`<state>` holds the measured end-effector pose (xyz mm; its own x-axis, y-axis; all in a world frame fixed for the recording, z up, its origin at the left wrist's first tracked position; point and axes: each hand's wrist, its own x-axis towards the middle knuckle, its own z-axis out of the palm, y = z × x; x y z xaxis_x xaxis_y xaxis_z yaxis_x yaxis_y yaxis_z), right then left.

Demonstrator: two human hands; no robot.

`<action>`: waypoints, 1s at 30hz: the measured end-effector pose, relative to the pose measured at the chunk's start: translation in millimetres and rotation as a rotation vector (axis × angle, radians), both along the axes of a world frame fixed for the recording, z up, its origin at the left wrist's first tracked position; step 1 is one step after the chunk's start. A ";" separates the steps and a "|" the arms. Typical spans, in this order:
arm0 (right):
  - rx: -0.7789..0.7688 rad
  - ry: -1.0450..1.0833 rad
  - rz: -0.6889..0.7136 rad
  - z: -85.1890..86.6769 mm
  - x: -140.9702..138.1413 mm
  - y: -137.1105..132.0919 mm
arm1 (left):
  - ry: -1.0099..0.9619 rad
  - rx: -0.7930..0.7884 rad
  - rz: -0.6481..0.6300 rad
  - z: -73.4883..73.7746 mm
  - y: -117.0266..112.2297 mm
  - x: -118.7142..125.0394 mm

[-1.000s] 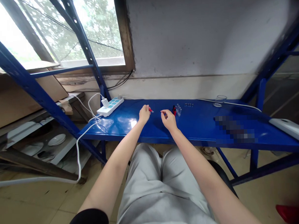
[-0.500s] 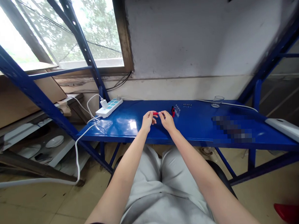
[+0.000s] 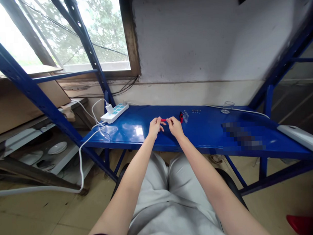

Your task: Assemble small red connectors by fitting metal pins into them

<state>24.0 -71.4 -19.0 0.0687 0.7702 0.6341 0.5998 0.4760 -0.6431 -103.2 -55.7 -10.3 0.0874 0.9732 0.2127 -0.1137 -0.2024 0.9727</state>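
Note:
Between my two hands, above the blue table (image 3: 131, 132), is a thin red stick-like piece (image 3: 163, 120), too small to name more exactly. My left hand (image 3: 154, 127) pinches its left end, with the lower fingers curled loosely. At the other end, the thumb and fingertips of my right hand (image 3: 175, 126) close on the piece. Just beyond my right hand lie a red and black object (image 3: 181, 117) and a cluster of small clear pieces (image 3: 186, 115). Farther right sits a row of several tiny pieces (image 3: 196, 111).
A white power strip (image 3: 114, 112) with a plug and cable is at the table's left end. On the right are a clear glass (image 3: 227, 107), a blurred-out dark object (image 3: 243, 135) and a white device (image 3: 301, 137). Blue metal posts (image 3: 88, 48) frame the table.
Both hands stay in nearly the same place. A little more of the red piece shows between them, and the left hand's lower fingers have shifted slightly.

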 end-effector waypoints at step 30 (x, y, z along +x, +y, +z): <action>0.079 0.155 0.080 2.1 0.0 -1.3 | -0.006 0.083 0.061 -1.7 0.9 -2.3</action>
<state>24.1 -72.7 -16.9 0.1108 0.7254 0.6793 0.4544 0.5709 -0.6838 -105.6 -54.8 -12.0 0.0270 0.9556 0.2936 -0.1049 -0.2894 0.9515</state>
